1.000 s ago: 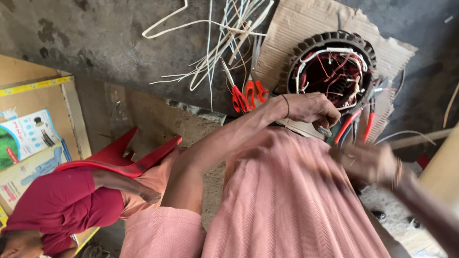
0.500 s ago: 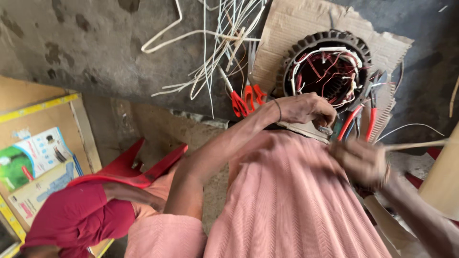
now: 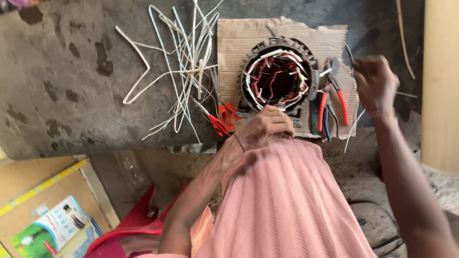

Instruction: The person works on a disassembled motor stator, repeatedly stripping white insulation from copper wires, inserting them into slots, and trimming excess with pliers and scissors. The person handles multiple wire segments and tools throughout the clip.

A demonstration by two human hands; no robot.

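Observation:
A round motor stator [image 3: 278,76] with red and white windings lies on a piece of cardboard [image 3: 239,43] on the dark slab. My left hand [image 3: 264,129] rests at the stator's near rim, fingers curled into a fist; nothing shows inside it. My right hand [image 3: 375,79] hovers, blurred, over the cardboard's right edge, just beyond the red-handled pliers [image 3: 340,102]. Whether its fingers hold anything is unclear. A thin white strip [image 3: 354,130] slants below it. Pink cloth [image 3: 287,200] covers my lap.
A tangle of white insulation strips [image 3: 184,67] lies left of the cardboard, with red-handled cutters [image 3: 221,119] beside it. A blue-handled tool [image 3: 326,126] lies by the pliers. A red plastic seat [image 3: 138,224], a cardboard box [image 3: 52,186] and a pale wooden post [image 3: 440,86] surround me.
My right hand has risen from near my lap to the far right side of the stator, by the pliers. The left hand has stayed at the stator's near rim. The view has tilted.

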